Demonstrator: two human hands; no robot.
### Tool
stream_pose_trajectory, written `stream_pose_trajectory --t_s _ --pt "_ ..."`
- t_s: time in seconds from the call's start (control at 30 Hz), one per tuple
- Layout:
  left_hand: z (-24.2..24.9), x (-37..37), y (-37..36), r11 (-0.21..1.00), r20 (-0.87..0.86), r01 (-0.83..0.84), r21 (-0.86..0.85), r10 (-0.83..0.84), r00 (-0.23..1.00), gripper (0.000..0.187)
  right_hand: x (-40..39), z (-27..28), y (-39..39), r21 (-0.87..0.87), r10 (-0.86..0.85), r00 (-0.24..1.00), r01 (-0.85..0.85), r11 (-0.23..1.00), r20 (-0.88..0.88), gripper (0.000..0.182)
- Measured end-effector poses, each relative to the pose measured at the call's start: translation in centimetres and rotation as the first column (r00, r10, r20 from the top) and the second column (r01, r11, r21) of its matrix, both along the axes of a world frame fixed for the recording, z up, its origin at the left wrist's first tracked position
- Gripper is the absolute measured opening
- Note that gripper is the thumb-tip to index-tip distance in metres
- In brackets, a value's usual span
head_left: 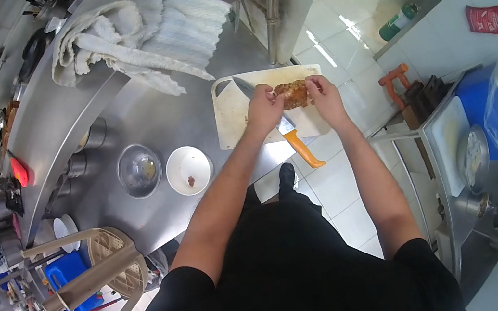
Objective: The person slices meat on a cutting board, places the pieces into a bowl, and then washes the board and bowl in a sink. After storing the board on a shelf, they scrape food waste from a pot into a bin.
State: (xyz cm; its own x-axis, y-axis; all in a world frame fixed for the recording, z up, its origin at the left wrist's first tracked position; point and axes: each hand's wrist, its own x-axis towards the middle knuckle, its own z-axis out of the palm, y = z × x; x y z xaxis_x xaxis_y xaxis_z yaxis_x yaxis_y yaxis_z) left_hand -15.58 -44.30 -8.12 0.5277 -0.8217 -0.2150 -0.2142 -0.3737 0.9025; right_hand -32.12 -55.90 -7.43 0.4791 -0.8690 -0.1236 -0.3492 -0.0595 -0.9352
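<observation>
A reddish-brown, seasoned-looking piece of meat (293, 94) is between my two hands over the white cutting board (232, 125). The fingers of my left hand (264, 110) are closed on its left end. At its right end, my right hand (325, 98) pinches the edge. Beneath my left hand a knife (302, 149) lies slantwise across the board, its orange handle sticking out past the near edge. Part of the blade is hidden by the hand. Left of the board stands a white bowl (180, 167) with a small brown scrap inside.
A metal bowl (139, 170) with some residue stands beside the white one on the steel counter (151, 122). White towels (143, 31) are heaped on the raised shelf. A beige plastic chair (114, 257) is at lower left, a side cart (452, 148) at right. People are visible far lower left.
</observation>
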Motion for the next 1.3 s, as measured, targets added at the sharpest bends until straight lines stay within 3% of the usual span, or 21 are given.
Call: stream_pose_trajectory --t_s 0.07,0.17,0.37,0.57,0.67,0.87,0.97,1.07,1.17,1.3 --pt "0.9 0.0 -0.2 0.996 -0.128 -0.048 0.074 0.057 0.990 0.043 -0.1 -0.3 -0.6 0.050 -0.001 1.000 0.001 0.999 -0.005 0.039" --pt "-0.2 0.8 -0.6 0.978 -0.095 0.095 0.184 -0.079 0.992 0.045 0.2 -1.7 -0.9 -0.008 0.000 1.000 0.000 1.000 0.010 0.044" --pt "2.2 0.6 -1.0 0.938 -0.209 0.229 0.262 -0.177 0.962 0.045 0.3 1.2 0.7 0.342 -0.046 0.998 0.031 0.939 0.036 0.056" --pt "2.9 -0.1 -1.7 0.945 -0.411 0.193 0.263 -0.071 0.909 0.045 0.2 0.7 0.5 0.345 -0.036 0.999 0.029 0.938 0.013 0.059" --pt "1.5 0.2 -2.2 0.958 -0.467 0.238 0.161 -0.139 0.874 0.047 0.1 0.8 0.3 0.367 -0.028 1.000 0.027 0.930 -0.002 0.059" --pt "2.3 -0.5 -3.1 0.941 -0.466 0.265 0.209 -0.142 0.873 0.046 -0.6 -2.1 0.0 0.351 -0.146 0.989 0.136 0.927 0.004 0.060" --pt "2.2 0.3 -3.4 0.912 -0.475 0.312 0.265 -0.158 0.866 0.047 -0.3 -0.4 1.1 0.387 -0.182 0.983 0.158 0.908 0.025 0.061" --pt "1.7 0.4 -3.5 0.917 -0.512 0.300 0.263 -0.131 0.849 0.048 -0.1 -1.1 1.1 0.339 -0.190 0.980 0.162 0.927 0.051 0.061" --pt "2.3 -0.2 -3.4 0.921 -0.499 0.291 0.259 -0.131 0.857 0.048 -0.2 -0.4 1.0 0.428 -0.148 0.989 0.124 0.895 0.024 0.060" --pt "2.0 -0.2 -3.8 0.895 -0.407 0.327 0.304 -0.188 0.894 0.046 -0.2 0.0 0.8 0.441 -0.120 0.992 0.091 0.893 0.037 0.059"
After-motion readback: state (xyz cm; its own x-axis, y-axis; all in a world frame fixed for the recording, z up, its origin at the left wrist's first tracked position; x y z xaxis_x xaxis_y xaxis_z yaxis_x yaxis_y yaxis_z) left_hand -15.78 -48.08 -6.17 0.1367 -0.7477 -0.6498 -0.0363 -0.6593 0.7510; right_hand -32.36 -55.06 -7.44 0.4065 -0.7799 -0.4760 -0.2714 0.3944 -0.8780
